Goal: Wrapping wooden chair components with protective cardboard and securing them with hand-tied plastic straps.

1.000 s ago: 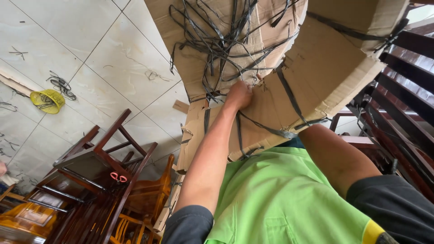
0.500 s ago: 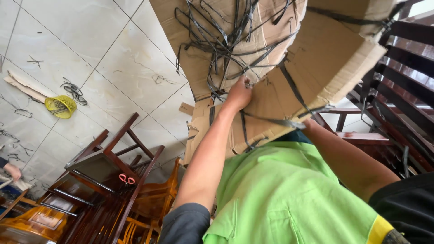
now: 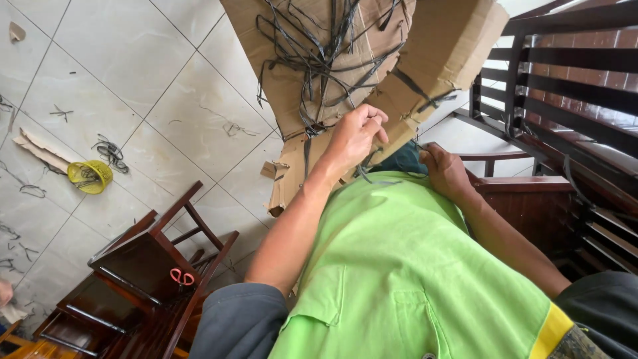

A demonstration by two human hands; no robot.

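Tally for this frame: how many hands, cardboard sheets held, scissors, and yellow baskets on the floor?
Hands: 2, left hand and right hand
Cardboard sheet with black straps: 1
Red-handled scissors: 1
Yellow basket: 1
Total: 5

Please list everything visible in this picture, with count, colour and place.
flattened brown cardboard sheet: one, brown, top centre, against both hands
tangled black plastic straps: a bundle, black, on the cardboard
dark wooden chair: one, dark brown, lower left
red-handled scissors: one, red, on the chair seat
yellow mesh basket: one, yellow, on the tiled floor, left
dark slatted wooden furniture: dark brown, right
left hand: on the cardboard and straps
right hand: at the cardboard's lower edge
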